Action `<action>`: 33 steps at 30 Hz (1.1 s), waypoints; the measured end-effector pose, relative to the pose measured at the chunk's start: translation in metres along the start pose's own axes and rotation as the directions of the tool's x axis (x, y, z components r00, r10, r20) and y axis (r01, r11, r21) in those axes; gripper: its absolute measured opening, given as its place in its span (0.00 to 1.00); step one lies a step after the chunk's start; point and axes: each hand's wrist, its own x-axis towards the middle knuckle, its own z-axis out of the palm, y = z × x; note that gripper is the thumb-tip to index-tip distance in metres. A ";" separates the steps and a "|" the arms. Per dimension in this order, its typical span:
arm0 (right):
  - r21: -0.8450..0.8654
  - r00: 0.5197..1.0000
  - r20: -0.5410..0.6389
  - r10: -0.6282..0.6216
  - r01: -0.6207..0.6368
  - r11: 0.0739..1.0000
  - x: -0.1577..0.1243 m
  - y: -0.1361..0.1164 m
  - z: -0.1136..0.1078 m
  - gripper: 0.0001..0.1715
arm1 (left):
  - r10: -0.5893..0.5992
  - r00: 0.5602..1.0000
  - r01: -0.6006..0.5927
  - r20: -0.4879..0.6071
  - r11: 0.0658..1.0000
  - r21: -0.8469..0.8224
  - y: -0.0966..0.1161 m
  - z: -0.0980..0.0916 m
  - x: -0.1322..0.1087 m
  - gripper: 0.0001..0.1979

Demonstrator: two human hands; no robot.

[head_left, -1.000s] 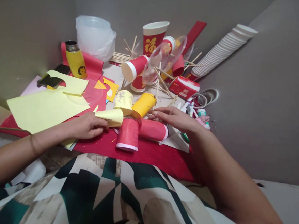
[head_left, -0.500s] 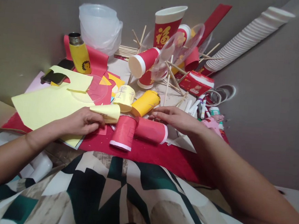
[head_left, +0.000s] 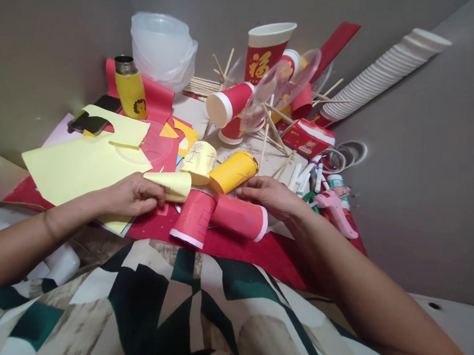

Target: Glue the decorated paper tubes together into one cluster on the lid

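Observation:
A ring of paper-covered cups lies at the front of the table: two red cups with white rims, an orange cup and a cream cup with pen drawings. A pale yellow paper-wrapped cup points left from the same ring. Around this one the curled fingers of my left hand are closed. My right hand is between the orange cup and the right-hand red cup. Its fingers are bent together at the ring's middle, and what they pinch is hidden.
Pale yellow paper sheets spread on the left, near a yellow bottle. Behind stand red paper cups, wooden sticks and clear plastic discs. On the right are a tall cup stack, markers and a pink glue gun.
The ring of cups has turned and shifted slightly, the red cups coming a little nearer me. My right hand has moved in closer and lower. The whole view has shifted slightly.

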 end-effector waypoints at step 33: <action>0.383 0.983 -0.052 -0.174 0.181 0.906 -0.014 -0.010 0.009 0.19 | 0.310 0.860 -0.200 -0.404 0.935 0.291 0.057 -0.025 0.015 0.39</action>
